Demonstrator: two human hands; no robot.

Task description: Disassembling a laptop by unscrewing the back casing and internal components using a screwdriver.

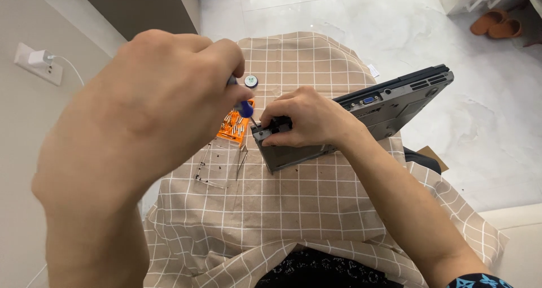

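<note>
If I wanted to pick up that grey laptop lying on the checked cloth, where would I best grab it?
Probably by its far right end, coming from the right. The laptop lies upside down and slanted, and that end juts past the cloth-covered table with nothing around it. The near-left corner is crowded: the right hand presses on it, and the left hand holds a blue-handled screwdriver against it.

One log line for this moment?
left hand: grips screwdriver | right hand: steadies laptop | bit case: beside
</note>
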